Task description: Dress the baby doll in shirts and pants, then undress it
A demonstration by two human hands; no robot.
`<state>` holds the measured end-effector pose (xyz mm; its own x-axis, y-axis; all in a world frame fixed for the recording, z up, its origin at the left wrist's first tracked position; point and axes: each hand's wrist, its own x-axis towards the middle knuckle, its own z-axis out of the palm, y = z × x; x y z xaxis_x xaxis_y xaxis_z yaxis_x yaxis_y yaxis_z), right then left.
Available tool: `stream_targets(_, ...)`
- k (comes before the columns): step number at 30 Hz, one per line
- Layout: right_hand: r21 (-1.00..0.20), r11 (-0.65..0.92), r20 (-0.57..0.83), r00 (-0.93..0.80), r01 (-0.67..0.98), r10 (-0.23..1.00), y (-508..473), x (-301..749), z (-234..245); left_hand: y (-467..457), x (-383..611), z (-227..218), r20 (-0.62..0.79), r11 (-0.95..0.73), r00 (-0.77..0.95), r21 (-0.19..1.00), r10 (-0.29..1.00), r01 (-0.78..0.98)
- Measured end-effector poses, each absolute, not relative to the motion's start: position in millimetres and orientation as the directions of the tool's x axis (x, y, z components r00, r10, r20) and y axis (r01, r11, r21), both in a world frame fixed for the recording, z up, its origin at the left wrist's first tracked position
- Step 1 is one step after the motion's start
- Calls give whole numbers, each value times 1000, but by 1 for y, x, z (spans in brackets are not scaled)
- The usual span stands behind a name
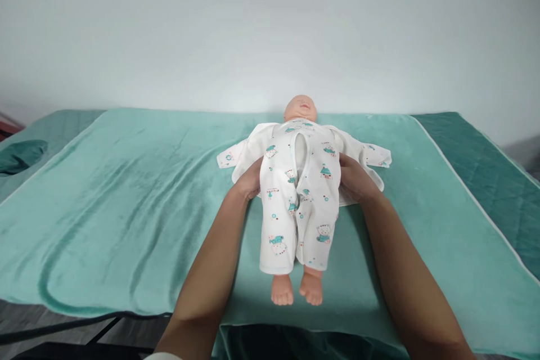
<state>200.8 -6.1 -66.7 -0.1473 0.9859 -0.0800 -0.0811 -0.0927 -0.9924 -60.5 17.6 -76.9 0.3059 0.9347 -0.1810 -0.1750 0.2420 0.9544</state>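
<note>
The doll [300, 108] lies face up on the green blanket [126, 191], feet toward you. Your left hand [250, 181] and right hand [355, 180] flank its printed trousers [276, 208]; with the fingers hidden, their grip cannot be determined.

Doll [300, 109] — smooth plastic, pants [315, 197] — matt cloth, plush blanket [126, 197]

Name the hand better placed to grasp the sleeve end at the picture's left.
Probably the left hand: it is close to that sleeve end, while the right hand is across the printed trousers.
</note>
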Motion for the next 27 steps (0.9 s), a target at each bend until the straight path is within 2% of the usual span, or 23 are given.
stream_targets(6, -1000, -16, -17, 50, -17, 999, -1, 192, -77, 18, -55, -83, -161, 223, 262, 947, 952, -230)
stream_targets(14, -997, -19, -9, 141, 75, 990, 5, 190, -80, 18, -52, -86, -110, 151, 205, 969, 973, -195)
stream_targets(17, -976, -7, 28, 158, 217, 987, 4, 189, -75, 18, -52, -90, -90, 126, 175, 970, 980, -206)
stream_targets(22, -873, 18, 92, 130, 488, 987, 3, 192, -68, 18, -51, -91, -53, 89, 181, 976, 982, -198)
stream_targets(27, -828, 43, 136, 125, 558, 983, 6, 196, -73, 17, -49, -89, -18, 56, 207, 982, 978, -179)
